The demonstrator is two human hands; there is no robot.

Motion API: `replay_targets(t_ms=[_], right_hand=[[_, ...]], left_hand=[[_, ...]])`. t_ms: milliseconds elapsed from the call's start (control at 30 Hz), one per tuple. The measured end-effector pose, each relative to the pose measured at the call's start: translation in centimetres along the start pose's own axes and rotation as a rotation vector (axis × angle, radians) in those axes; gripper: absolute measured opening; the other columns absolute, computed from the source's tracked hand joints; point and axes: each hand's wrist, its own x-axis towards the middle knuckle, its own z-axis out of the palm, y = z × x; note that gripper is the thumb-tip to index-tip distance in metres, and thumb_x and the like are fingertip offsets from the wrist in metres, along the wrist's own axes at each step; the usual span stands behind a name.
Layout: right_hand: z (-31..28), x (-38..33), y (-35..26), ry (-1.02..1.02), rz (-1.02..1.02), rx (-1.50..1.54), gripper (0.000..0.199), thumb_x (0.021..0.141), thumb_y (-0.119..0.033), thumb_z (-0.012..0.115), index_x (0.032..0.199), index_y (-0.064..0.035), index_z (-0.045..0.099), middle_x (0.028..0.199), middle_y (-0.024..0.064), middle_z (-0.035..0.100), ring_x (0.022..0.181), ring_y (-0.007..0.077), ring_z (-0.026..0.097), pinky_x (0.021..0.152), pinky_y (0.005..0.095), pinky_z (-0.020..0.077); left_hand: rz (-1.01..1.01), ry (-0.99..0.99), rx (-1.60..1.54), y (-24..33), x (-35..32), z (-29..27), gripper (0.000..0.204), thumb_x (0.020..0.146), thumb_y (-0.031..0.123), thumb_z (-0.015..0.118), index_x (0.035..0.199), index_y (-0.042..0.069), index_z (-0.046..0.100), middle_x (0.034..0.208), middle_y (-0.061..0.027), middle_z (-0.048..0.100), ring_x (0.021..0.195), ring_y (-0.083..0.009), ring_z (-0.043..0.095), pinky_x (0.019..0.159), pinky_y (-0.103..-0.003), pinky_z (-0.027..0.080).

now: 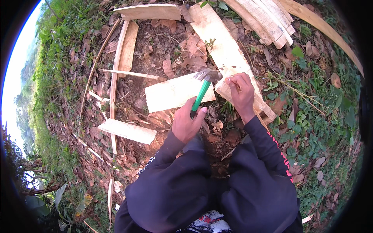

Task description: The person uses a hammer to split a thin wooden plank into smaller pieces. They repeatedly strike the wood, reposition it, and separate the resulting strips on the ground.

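My left hand (187, 121) is wrapped round the lower grip of a claw hammer (201, 94) with a green handle. The hammer's metal head points up and away from me, over the right end of a short pale board (167, 95) on the ground. Just right of the head, my right hand (243, 92) is closed in a pinch, its fingertips above the near end of a long wide plank (223, 44). Whatever those fingers hold, if anything, is too small to make out.
Stacked boards (264, 19) lie at the far right, a long strip (326, 29) curving beside them. To the left, a narrow upright slat (113, 93) meets a short board (128, 131) and a thin stick (134, 73). Dry leaves cover the soil; green plants (307, 136) grow at right.
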Motion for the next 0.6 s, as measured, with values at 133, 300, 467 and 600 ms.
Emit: replay_targets(t_ms=[133, 300, 467, 600], right_hand=[[-0.2, 0.0, 0.2, -0.018, 0.039, 0.032, 0.003, 0.085, -0.002, 0.064, 0.085, 0.0005, 0.063, 0.085, 0.0102, 0.057, 0.082, 0.0261, 0.055, 0.070, 0.0356, 0.0461], [0.1, -0.1, 0.3, -0.003, 0.011, -0.005, 0.003, 0.085, -0.001, 0.065, 0.086, 0.0006, 0.064, 0.084, 0.0101, 0.058, 0.082, 0.0255, 0.055, 0.070, 0.0349, 0.0459], [0.3, -0.1, 0.7, -0.017, 0.013, 0.014, 0.003, 0.084, 0.001, 0.065, 0.086, 0.0013, 0.064, 0.084, 0.0099, 0.058, 0.082, 0.0253, 0.055, 0.070, 0.0348, 0.0458], [0.2, 0.0, 0.8, -0.015, 0.031, 0.016, 0.006, 0.080, 0.004, 0.065, 0.082, 0.0021, 0.059, 0.084, 0.0103, 0.057, 0.082, 0.0261, 0.054, 0.070, 0.0360, 0.0457]], left_hand=[[-0.013, 0.012, -0.014, 0.0, 0.1, -0.1, 0.039, 0.090, 0.022, 0.066, 0.119, -0.001, 0.057, 0.075, -0.0104, 0.063, 0.066, -0.0183, 0.060, 0.065, -0.032, 0.048], [0.005, 0.017, -0.015, -1.0, 0.2, -0.2, 0.039, 0.090, 0.024, 0.065, 0.118, -0.002, 0.057, 0.071, -0.0098, 0.061, 0.063, -0.0179, 0.058, 0.063, -0.033, 0.047], [0.125, 0.019, 0.049, -0.6, 0.1, -0.3, 0.033, 0.092, 0.019, 0.062, 0.117, -0.003, 0.058, 0.079, -0.0159, 0.064, 0.070, -0.0267, 0.065, 0.066, -0.036, 0.050], [0.267, 0.029, 0.136, 0.7, -0.2, -0.4, 0.028, 0.093, 0.012, 0.060, 0.117, -0.003, 0.059, 0.092, -0.0203, 0.066, 0.081, -0.0337, 0.067, 0.071, -0.040, 0.052]])
